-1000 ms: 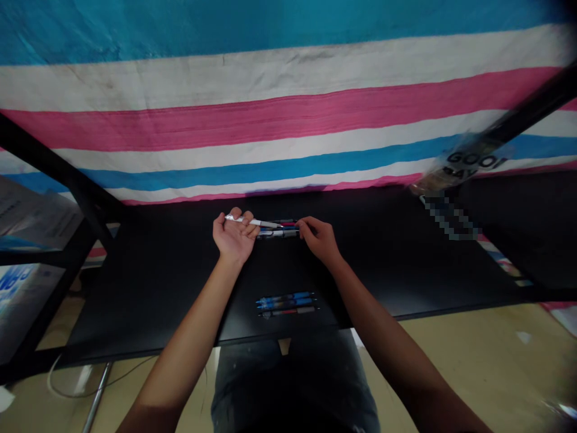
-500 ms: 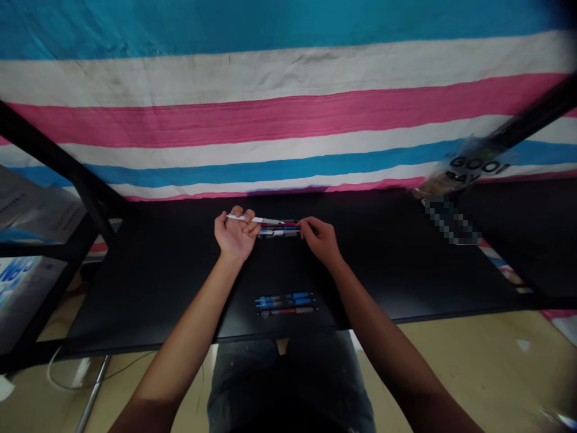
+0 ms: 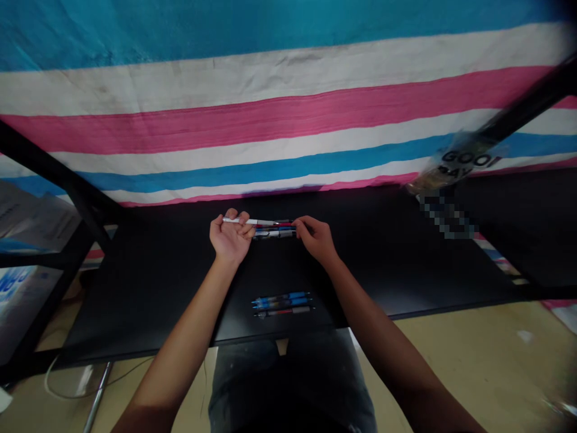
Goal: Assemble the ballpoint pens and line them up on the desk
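Observation:
Palm up, my left hand point(image 3: 231, 239) has its fingers curled round a white pen point(image 3: 241, 221), whose tip points right. Behind and beside that hand lies a row of pens point(image 3: 274, 234) side by side on the black table, white, blue, red and dark ones, their left ends partly hidden by the fingers. My right hand point(image 3: 315, 236) is closed at the right ends of this row, thumb and forefinger together against them; whether it pinches one I cannot make out. Closer to me lie several blue pens point(image 3: 282, 298) and a grey pen point(image 3: 283, 311) with a red middle.
The black table point(image 3: 171, 288) ends at a front edge near my legs. A striped cloth point(image 3: 270, 126) hangs behind it. At the right rear are a clear printed bag point(image 3: 460, 162) and a pixelated object point(image 3: 451, 218). Boxes point(image 3: 27, 300) stand left beyond a black frame point(image 3: 85, 204).
The whole view has tilted and shifted slightly. Both hands keep nearly the same pose; the white pen stays in my left hand, and the pens on the table have not visibly moved.

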Action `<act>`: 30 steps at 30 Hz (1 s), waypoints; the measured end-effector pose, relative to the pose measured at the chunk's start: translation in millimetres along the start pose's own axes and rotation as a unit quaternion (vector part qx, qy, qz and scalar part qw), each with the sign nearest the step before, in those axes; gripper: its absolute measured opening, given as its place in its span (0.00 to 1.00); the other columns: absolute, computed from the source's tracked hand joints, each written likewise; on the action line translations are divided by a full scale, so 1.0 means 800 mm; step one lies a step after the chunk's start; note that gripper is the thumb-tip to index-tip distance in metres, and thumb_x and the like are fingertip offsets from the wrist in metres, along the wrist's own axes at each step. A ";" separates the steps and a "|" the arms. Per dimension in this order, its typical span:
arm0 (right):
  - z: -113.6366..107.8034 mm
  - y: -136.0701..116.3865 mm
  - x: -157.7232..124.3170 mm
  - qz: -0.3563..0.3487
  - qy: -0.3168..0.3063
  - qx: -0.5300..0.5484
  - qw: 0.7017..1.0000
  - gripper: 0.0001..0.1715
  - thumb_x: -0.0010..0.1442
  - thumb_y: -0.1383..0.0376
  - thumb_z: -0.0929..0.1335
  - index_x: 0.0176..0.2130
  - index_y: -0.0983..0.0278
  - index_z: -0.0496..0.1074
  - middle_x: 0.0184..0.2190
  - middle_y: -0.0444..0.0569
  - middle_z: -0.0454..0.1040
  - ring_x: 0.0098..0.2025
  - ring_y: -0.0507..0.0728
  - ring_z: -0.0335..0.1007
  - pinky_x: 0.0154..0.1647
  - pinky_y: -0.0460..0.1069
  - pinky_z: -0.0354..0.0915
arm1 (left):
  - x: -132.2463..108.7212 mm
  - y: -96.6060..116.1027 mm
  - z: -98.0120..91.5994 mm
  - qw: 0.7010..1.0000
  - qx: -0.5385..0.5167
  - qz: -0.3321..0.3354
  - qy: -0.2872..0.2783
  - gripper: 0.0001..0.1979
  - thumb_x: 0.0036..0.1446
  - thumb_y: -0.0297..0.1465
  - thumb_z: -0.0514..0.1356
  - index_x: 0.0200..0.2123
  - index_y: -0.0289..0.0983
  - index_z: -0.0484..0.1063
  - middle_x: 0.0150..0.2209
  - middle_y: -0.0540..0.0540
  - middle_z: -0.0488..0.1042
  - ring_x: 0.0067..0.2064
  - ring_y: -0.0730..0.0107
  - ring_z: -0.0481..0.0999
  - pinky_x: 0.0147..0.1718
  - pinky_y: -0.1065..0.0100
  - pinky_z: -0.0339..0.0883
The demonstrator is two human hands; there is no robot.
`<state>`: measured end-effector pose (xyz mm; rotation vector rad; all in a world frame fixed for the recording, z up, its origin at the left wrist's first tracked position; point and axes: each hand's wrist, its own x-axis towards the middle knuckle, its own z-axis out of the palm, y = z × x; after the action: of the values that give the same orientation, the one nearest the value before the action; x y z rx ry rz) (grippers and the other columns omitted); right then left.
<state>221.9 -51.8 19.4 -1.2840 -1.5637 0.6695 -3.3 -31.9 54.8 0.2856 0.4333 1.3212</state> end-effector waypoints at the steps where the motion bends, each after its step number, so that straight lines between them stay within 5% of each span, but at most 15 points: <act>1: 0.000 0.000 0.000 -0.001 0.000 0.000 1.000 0.15 0.66 0.59 0.65 0.33 0.63 0.75 0.21 0.43 0.69 0.24 0.52 0.64 0.29 0.48 0.59 | 0.000 0.000 0.000 1.000 -0.001 0.001 0.000 0.15 0.65 0.41 0.49 0.28 0.39 0.58 0.26 0.50 0.59 0.21 0.76 0.54 0.21 0.70 0.51; 30: 0.001 -0.002 0.000 -0.001 -0.002 -0.006 1.000 0.16 0.66 0.57 0.65 0.32 0.63 0.75 0.22 0.44 0.71 0.25 0.53 0.65 0.29 0.48 0.60 | -0.001 0.000 0.002 1.000 0.001 -0.001 0.011 0.19 0.66 0.45 0.49 0.27 0.39 0.60 0.26 0.50 0.59 0.20 0.76 0.57 0.20 0.71 0.52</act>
<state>220.6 -52.1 20.5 -1.2906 -1.5745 0.6629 -2.7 -32.3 56.3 0.2733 0.4533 1.3220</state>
